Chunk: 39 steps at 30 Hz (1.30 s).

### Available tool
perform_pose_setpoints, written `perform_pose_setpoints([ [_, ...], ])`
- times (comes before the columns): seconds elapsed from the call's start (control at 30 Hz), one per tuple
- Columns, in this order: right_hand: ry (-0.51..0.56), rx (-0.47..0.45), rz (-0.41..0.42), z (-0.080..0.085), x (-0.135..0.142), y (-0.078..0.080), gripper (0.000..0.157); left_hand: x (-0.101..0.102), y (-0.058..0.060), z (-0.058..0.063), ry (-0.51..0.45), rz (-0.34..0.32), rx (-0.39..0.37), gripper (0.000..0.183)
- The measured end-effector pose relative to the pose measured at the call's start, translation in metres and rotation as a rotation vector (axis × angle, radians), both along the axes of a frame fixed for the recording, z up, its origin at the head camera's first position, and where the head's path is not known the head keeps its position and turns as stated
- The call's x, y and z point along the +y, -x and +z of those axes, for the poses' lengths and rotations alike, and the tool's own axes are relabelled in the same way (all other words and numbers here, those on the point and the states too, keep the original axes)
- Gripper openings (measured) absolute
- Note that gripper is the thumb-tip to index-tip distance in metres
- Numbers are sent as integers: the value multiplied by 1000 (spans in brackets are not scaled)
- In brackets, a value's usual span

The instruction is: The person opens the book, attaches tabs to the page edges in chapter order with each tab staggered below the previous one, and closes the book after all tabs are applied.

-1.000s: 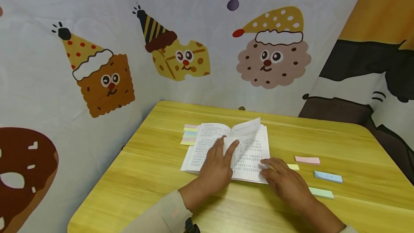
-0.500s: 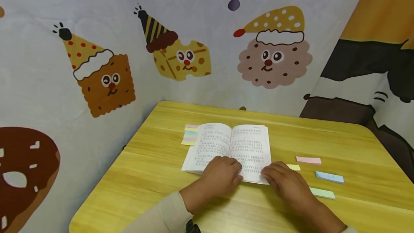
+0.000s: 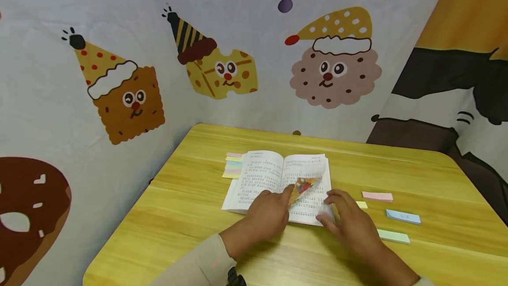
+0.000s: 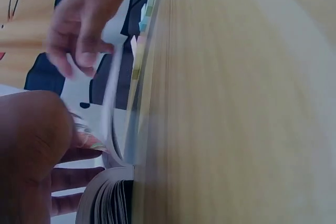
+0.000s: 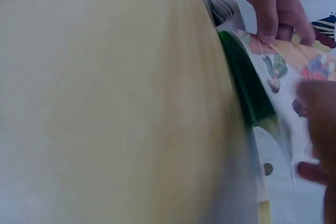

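An open book (image 3: pixel 262 175) lies on the wooden table, with printed text on both sides. My left hand (image 3: pixel 266 217) rests on its lower middle, fingers touching a lifted page whose colourful illustrated side (image 3: pixel 303 187) shows. In the right wrist view, the same left hand (image 5: pixel 275 11) has its fingertips against that illustrated page (image 5: pixel 283 61). My right hand (image 3: pixel 353 220) is at the book's lower right edge, thumb and fingers spread apart. The left wrist view shows this right hand (image 4: pixel 86 30) blurred, beside the raised page edge.
Coloured sticky tabs (image 3: pixel 233 165) stick out from the book's left edge. To the right lie pink (image 3: pixel 377 197), blue (image 3: pixel 403 216), green (image 3: pixel 394 236) and partly hidden yellow sticky-note strips (image 3: pixel 362 205). A cartoon-printed cloth (image 3: pixel 238 114) hangs behind the table (image 3: pixel 178 228).
One page turned over to the left and lay flat half a second ago. Now another page is lifted, showing a coloured picture. The right hand's fingers have spread apart.
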State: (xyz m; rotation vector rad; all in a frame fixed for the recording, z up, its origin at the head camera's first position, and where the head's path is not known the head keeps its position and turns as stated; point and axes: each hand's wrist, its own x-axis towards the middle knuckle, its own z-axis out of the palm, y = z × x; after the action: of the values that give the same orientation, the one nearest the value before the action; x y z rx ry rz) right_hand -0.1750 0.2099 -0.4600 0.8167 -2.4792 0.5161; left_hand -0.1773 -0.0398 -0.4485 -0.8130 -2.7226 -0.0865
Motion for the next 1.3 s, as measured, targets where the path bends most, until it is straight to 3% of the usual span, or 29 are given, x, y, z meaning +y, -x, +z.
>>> perform_pose_setpoints([
  [0.1, -123, -90, 31, -4, 0, 1, 37, -2, 0, 0, -87, 55, 110, 82],
  [0.2, -196, -143, 61, -5, 0, 1, 32, -6, 0, 0, -227, 124, 248, 92],
  [0.27, -217, -162, 68, -5, -1, 1, 31, -10, -1, 2, -233, 206, 308, 97],
  [0.37, -240, -197, 66, -2, -1, 1, 28, -11, -1, 9, -120, 302, 257, 86],
  [0.43, -254, -232, 69, -1, 0, 2, 26, -10, -2, 13, -24, 272, 191, 63],
  [0.53, -274, -272, 104, 3, 2, 4, 22, -7, -3, 10, -8, 109, 61, 22],
  [0.6, -278, -262, 134, 6, 3, 6, 19, -6, -4, 7, -9, 13, 1, 18],
  [0.7, -275, -191, 143, 9, 3, 6, 17, -4, -5, 2, 15, -44, -65, 29],
  [0.8, -225, -85, 125, 12, 3, 6, 19, -2, -3, -1, 43, -43, -62, 29],
  [0.9, -150, 0, 117, 14, 2, 5, 27, -2, -3, -2, 41, -43, -44, 18],
  [1.03, -75, 39, 93, 14, 1, 5, 42, -2, -4, -1, 20, -34, -17, 10],
  [1.17, -52, 59, 89, 13, 4, 4, 47, -2, -4, 0, -20, 8, -1, 28],
  [1.3, -80, 86, 87, 11, 6, 2, 47, 0, -3, 0, -65, 42, -43, 48],
])
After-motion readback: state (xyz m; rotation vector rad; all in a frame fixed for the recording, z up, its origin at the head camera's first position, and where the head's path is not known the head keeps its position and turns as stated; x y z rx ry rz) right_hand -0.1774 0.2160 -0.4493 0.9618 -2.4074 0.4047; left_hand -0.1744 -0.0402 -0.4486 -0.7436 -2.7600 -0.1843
